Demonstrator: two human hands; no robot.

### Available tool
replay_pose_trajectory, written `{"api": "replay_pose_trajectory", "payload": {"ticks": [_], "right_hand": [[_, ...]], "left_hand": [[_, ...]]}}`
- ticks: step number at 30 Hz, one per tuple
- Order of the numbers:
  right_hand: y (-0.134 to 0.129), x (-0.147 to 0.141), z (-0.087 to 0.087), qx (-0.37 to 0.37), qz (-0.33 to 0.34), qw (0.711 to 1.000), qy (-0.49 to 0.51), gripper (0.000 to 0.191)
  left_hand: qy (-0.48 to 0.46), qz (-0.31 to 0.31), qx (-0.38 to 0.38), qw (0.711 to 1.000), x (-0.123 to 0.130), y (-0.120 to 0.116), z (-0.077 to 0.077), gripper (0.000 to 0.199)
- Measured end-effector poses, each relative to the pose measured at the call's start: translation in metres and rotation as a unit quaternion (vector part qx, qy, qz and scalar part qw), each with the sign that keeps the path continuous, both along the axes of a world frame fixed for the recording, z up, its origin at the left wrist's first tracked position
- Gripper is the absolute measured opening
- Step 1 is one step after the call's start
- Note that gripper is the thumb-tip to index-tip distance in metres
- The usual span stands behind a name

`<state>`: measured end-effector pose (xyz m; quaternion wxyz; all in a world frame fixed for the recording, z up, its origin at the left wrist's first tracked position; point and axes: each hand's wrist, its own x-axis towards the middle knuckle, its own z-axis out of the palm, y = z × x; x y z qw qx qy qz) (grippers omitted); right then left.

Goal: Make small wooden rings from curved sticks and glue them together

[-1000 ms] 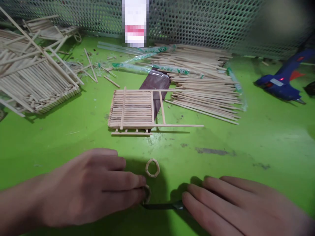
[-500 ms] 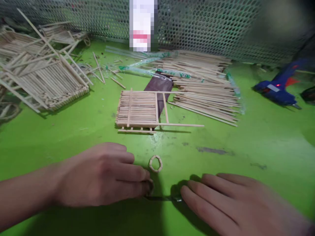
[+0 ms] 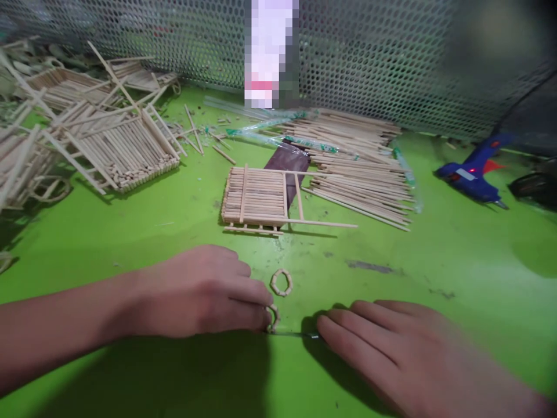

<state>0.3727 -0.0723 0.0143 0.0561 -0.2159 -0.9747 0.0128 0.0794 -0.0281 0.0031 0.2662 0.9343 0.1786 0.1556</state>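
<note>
My left hand (image 3: 224,296) pinches a small ring of short stick pieces (image 3: 274,318) upright at the tabletop. Just beyond it lies a second, similar ring (image 3: 282,283), flat on the green surface. My right hand (image 3: 387,345) is closed, palm down, around a thin dark blade-like tool (image 3: 293,334); its handle is hidden under the fingers. The tool's tip reaches the lower edge of the held ring. Farther back sits a small cart-like stick model (image 3: 261,194) with two long shafts pointing right.
Several stick models (image 3: 126,151) crowd the left side. Behind the cart, a pile of loose sticks (image 3: 365,180) lies with clear plastic wrappers (image 3: 278,142) and a dark brown block (image 3: 278,159). A blue glue gun (image 3: 474,171) with a lit red light rests at right. A perforated metal panel (image 3: 369,64) bounds the back.
The view has shifted, so the models at left show more fully. More of the held ring is visible beside my left fingers, and the tool looks thinner. Both hands keep their grips.
</note>
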Motion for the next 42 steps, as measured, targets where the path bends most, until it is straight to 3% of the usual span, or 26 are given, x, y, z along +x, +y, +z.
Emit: {"api": "replay_pose_trajectory", "payload": {"ticks": [4, 11, 15, 20, 33, 36, 39, 42], "right_hand": [[-0.001, 0.0, -0.001, 0.018, -0.009, 1.0, -0.007, 0.033], [-0.004, 0.003, -0.003, 0.043, -0.02, 0.999, 0.012, 0.027], [-0.009, 0.002, -0.001, 0.045, -0.027, 0.998, 0.029, 0.021], [-0.015, -0.003, 0.0, 0.022, -0.003, 1.0, -0.011, 0.034], [-0.016, -0.001, -0.002, 0.011, 0.008, 1.0, -0.023, 0.029], [-0.017, -0.003, -0.003, 0.006, -0.001, 1.0, -0.024, 0.029], [-0.018, -0.003, -0.004, 0.001, -0.006, 1.0, -0.031, 0.027], [-0.018, -0.003, -0.003, 0.001, -0.002, 0.999, -0.032, 0.027]], "left_hand": [[-0.018, -0.039, 0.058, 0.997, -0.003, 0.002, -0.002, 0.031], [-0.064, -0.024, 0.087, 0.994, -0.005, -0.001, -0.01, 0.027], [-0.069, -0.003, 0.124, 0.99, -0.014, -0.001, -0.013, 0.027], [-0.028, 0.018, 0.179, 0.983, -0.024, 0.002, -0.012, 0.024], [0.033, 0.102, 0.186, 0.977, -0.025, 0.004, -0.014, 0.027], [0.028, 0.129, 0.221, 0.966, -0.024, 0.001, -0.01, 0.029], [-0.04, 0.077, 0.27, 0.959, -0.021, -0.008, -0.007, 0.022], [-0.022, -0.005, 0.218, 0.976, -0.017, -0.019, -0.006, 0.026]]}}
